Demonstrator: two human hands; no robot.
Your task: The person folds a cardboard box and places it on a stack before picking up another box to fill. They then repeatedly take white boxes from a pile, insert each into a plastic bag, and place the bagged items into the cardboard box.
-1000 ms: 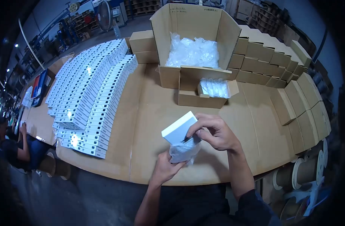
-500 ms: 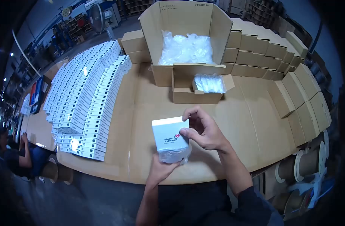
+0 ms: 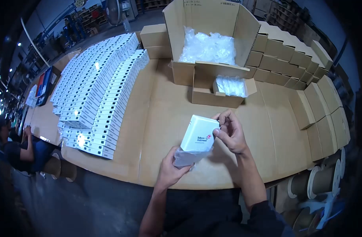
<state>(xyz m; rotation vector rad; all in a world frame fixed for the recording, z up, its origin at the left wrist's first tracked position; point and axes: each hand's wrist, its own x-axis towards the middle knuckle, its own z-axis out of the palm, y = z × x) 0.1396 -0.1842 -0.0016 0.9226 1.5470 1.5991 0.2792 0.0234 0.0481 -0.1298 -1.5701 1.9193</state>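
A white box (image 3: 202,132) with a red logo and "Telkom Indonesia" print is tilted above the table. Its lower part sits in a clear plastic bag (image 3: 187,157). My left hand (image 3: 171,168) wraps round the bagged lower end from beneath. At the box's right edge, the thumb and curled fingers of my right hand (image 3: 231,134) close on its side near the upper corner. Behind my hands stands a small open carton (image 3: 214,99) with bagged white items (image 3: 231,87) in its right part.
A large open carton (image 3: 244,43) holds clear plastic bags (image 3: 208,47). Stacked white boxes (image 3: 98,79) with printed labels fill the table's left side. Brown cartons (image 3: 283,59) are piled at the back right, more at the right edge. Another person (image 3: 21,152) sits at far left.
The white box has turned and tilted to the right, with its side face now showing. Both hands have shifted slightly right in view, still on it. The whole scene has shifted right too.
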